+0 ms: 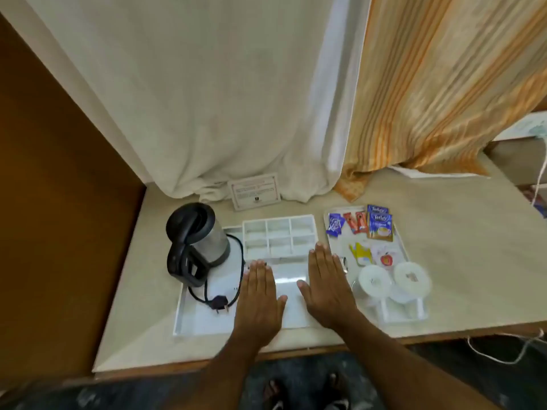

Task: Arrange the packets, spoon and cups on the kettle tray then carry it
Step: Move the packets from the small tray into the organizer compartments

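The white kettle tray (pixel 204 316) lies on the beige counter, with a black and steel kettle (pixel 196 239) at its left and an empty divided compartment box (pixel 279 236) at its back. My left hand (pixel 260 294) and my right hand (pixel 327 284) hover flat over the tray's front part, fingers extended, holding nothing. To the right, a second clear tray (pixel 407 316) carries blue and red packets (pixel 362 221), a yellow packet (pixel 359 253) and two cups with white paper lids (pixel 393 279). A small metal piece shows by my right hand; the spoon is hard to make out.
The kettle's black cord and plug (pixel 220 301) lie on the tray's left part. A white card (pixel 254 190) leans against the cream curtain at the back. A brown wall panel stands at the left. A white cord (pixel 503 350) hangs off the counter's front right edge.
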The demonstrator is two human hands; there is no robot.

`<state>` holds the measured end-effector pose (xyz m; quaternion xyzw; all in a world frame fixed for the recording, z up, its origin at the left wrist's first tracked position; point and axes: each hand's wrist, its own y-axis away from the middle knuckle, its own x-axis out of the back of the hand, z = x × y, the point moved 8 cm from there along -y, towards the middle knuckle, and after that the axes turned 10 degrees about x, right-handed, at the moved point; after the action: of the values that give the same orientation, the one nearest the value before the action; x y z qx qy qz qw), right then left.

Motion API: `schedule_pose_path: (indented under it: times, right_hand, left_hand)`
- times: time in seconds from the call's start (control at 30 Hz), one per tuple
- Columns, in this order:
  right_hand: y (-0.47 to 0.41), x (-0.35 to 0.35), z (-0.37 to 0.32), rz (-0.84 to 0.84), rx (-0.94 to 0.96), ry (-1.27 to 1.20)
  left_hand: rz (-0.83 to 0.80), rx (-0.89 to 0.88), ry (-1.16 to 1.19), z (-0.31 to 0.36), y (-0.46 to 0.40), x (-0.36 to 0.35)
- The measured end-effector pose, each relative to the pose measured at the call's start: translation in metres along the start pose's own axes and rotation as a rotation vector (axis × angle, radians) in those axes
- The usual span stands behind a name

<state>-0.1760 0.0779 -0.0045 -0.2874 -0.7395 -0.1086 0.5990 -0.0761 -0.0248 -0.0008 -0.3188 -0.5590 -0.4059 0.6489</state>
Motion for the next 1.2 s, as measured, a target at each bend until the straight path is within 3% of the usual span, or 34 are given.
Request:
schedule_pose_path:
  times: [0.13,0.3,0.37,0.5,0.57,0.67,0.9,1.03,1.13,1.2]
  right_hand:
    - [0.021,-0.03,0.006,-0.104,-0.106,-0.004]
    - [0.017,-0.025,0.002,-0.103,-0.133,-0.097]
    - [0.006,-0.009,0.004,-0.014,-0.188,-0.178]
    - [-0.047,0.039,0.062,0.252,-0.56,-0.194]
    - [-0.071,0.042,0.103,0.219,-0.746,-0.272]
    - [-0.086,0.024,0.141,0.026,-0.899,-0.349]
    - [-0.106,0.002,0.162,-0.034,-0.979,-0.422]
    - [-0.116,0.0,0.166,-0.056,-0.976,-0.657]
    - [-0.123,0.019,0.162,0.024,-0.997,-0.826]
    - [-0.141,0.038,0.14,0.149,-0.852,-0.942]
  left_hand:
    - [-0.211,0.109,-0.16,-0.016,0.012,-0.048]
    - [-0.197,0.054,-0.131,-0.013,0.002,-0.049]
    - [-0.169,0.028,-0.083,-0.013,0.0,-0.05]
    - [-0.149,-0.003,-0.033,-0.015,0.0,-0.054]
    - [-0.148,0.001,-0.032,-0.017,0.0,-0.056]
    - [-0.16,0.018,-0.047,-0.019,0.001,-0.059]
    - [-0.153,0.017,-0.047,-0.019,0.0,-0.059]
    - [-0.171,0.038,-0.023,-0.022,-0.001,-0.061]
    - [-0.188,0.046,-0.01,-0.023,-0.001,-0.063]
    - [-0.187,0.053,-0.015,-0.024,-0.001,-0.063]
